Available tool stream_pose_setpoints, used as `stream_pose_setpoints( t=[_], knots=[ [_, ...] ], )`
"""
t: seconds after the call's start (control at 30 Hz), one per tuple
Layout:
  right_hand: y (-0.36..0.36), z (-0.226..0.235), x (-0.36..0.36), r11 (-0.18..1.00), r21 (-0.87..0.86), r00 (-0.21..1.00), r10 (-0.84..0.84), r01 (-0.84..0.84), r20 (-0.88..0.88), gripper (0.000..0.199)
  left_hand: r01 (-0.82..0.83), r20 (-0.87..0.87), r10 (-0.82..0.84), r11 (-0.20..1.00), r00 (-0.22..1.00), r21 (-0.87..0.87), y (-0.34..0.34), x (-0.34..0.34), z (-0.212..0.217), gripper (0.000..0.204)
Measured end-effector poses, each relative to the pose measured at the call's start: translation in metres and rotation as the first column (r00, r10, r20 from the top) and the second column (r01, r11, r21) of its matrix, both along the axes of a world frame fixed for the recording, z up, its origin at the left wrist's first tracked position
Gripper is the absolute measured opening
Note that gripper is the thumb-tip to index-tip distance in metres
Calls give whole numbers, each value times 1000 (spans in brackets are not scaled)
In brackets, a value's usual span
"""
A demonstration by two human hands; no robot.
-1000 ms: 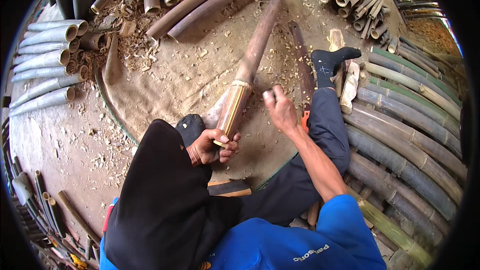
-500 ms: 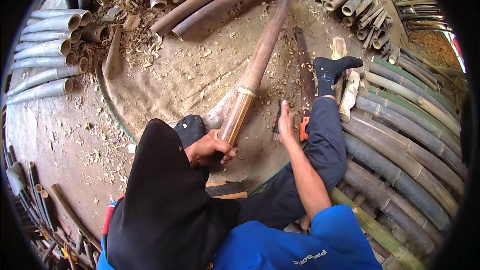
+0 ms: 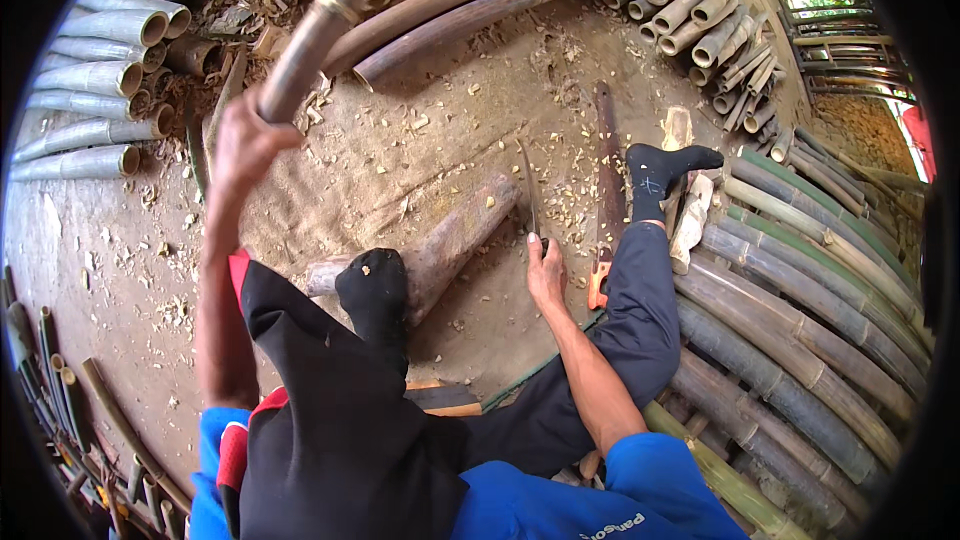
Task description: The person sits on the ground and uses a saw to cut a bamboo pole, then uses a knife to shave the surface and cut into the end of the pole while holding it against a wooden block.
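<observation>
My left hand [image 3: 248,140] is closed around the near end of a brown bamboo pole [image 3: 318,32], lifted at the upper left. The pole slants away and runs out of the top of the view. My right hand [image 3: 546,273] grips the dark handle of a long knife [image 3: 531,185], whose narrow blade points away from me. Left of the knife lies a pale wooden log [image 3: 455,245], slanting over the mat, with my socked left foot [image 3: 375,285] against it.
A saw [image 3: 608,180] with an orange handle lies right of the knife. Cut bamboo tubes [image 3: 95,78] are stacked at the left, more [image 3: 690,10] at the far right. Bamboo poles [image 3: 790,305] line the right side. Wood chips are scattered over the brown mat [image 3: 290,205].
My left hand has lifted the bamboo pole off the log and carried it up and to the left. The knife in my right hand now points forward, its blade plainly visible.
</observation>
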State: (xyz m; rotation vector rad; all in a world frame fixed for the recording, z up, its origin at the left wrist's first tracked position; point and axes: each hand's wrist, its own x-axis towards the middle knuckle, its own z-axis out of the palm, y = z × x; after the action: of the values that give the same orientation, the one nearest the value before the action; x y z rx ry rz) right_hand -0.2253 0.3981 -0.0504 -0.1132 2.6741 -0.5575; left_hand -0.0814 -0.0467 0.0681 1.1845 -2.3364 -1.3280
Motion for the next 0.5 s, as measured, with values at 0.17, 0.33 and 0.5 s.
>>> stream_pose_setpoints(
  t=[0.17,0.33,0.5],
  knots=[
    [-6,5,-3,1000,27,996,4,-6,92,67,-36,153,196,719,969,-694,-99,-12,9,51],
    [-3,-5,0,999,23,999,41,-41,-9,66,-161,-187,-12,458,982,-874,-73,-56,-12,56],
    [1,-3,-1,1000,12,1000,3,-3,2,68,191,55,-195,793,979,-578,37,-133,-58,46]
  ],
)
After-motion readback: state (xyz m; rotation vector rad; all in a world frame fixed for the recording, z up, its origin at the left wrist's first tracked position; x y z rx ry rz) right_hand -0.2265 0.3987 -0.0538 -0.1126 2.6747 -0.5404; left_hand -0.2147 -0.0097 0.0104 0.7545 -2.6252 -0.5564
